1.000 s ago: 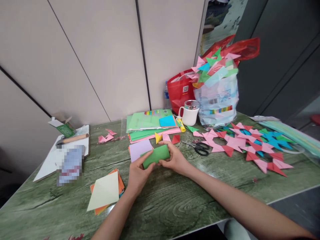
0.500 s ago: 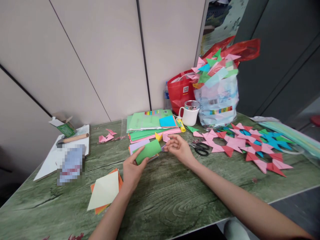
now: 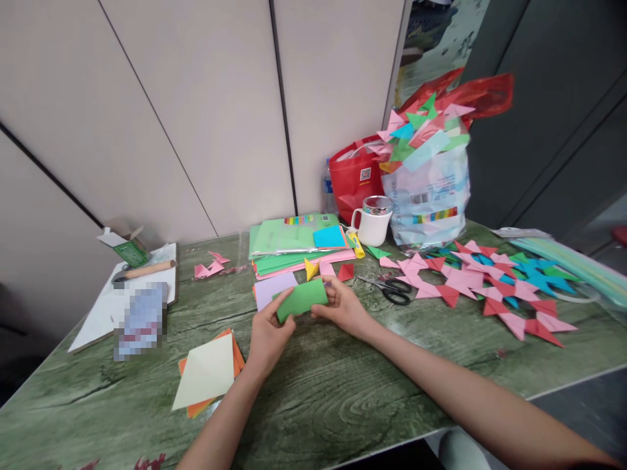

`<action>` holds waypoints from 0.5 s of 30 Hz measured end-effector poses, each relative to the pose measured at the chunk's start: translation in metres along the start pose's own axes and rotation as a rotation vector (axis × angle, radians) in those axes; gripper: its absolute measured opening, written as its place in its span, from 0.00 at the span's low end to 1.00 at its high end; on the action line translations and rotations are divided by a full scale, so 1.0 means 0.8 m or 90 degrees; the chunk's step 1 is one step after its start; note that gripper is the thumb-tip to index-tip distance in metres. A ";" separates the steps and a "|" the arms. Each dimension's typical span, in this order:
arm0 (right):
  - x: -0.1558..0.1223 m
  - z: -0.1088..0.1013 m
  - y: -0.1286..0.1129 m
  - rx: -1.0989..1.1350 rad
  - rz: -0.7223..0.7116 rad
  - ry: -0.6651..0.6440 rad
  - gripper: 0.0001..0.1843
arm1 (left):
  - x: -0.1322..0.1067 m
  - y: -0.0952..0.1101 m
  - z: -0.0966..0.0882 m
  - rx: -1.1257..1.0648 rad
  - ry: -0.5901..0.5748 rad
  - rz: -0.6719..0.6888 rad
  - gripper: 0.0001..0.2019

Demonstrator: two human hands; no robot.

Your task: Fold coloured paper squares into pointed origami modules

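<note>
holding a green folded paper (image 3: 302,299) between both hands, the person has it just above the desk (image 3: 343,398), near the middle and a little toward the far side. the paper is a long narrow strip, and its long axis runs from lower left to upper right across the view, tilted only slightly. the left hand (image 3: 268,333) comes up from below and grips the lower left end, thumb on top and fingers (image 3: 274,312) closed underneath, pinching the paper. the right hand (image 3: 343,307) meets it from the right, its fingers (image 3: 329,292) curled over the upper right end and pinching that end too. so the strip lies between the two hands, with each hand at one end and neither clearly nearer to its middle. whether the paper's underside touches the desk i cannot tell. just behind it lies a lilac sheet (image 3: 272,287), partly covered by the strip, and beyond that a stack of coloured paper (image 3: 289,245). a small yellow folded piece (image 3: 309,267) and a red triangle (image 3: 345,272) sit just past the right hand's fingers. scissors (image 3: 392,289) lie to the right, near that hand but apart from it. a cream sheet (image 3: 206,372) on an orange pile rests left of the left forearm, and many folded stars (image 3: 490,281) spread well off to the right.
</note>
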State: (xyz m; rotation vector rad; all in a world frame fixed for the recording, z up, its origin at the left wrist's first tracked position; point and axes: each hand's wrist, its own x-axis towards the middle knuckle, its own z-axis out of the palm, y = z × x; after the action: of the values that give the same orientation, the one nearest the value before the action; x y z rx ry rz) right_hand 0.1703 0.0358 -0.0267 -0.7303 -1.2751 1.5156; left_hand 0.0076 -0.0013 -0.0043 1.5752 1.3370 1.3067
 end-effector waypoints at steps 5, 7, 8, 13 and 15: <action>0.002 -0.002 -0.004 0.032 0.012 0.011 0.27 | 0.003 -0.001 -0.001 -0.174 -0.010 -0.011 0.31; 0.003 -0.003 -0.004 0.042 0.010 0.014 0.27 | 0.005 -0.001 -0.002 -0.241 -0.008 -0.005 0.34; 0.003 -0.004 -0.003 0.047 0.008 0.013 0.26 | 0.005 -0.001 -0.003 -0.260 -0.003 -0.002 0.35; 0.005 -0.007 0.000 0.051 0.008 0.013 0.25 | 0.009 -0.004 -0.004 -0.267 0.034 0.009 0.34; 0.005 -0.006 0.000 0.044 0.007 0.014 0.26 | 0.009 -0.005 -0.004 -0.263 0.050 0.009 0.34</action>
State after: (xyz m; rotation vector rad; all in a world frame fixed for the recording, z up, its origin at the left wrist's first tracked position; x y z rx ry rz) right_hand 0.1733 0.0415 -0.0277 -0.7091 -1.1985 1.5491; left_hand 0.0032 0.0061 -0.0051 1.2604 1.0174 1.5509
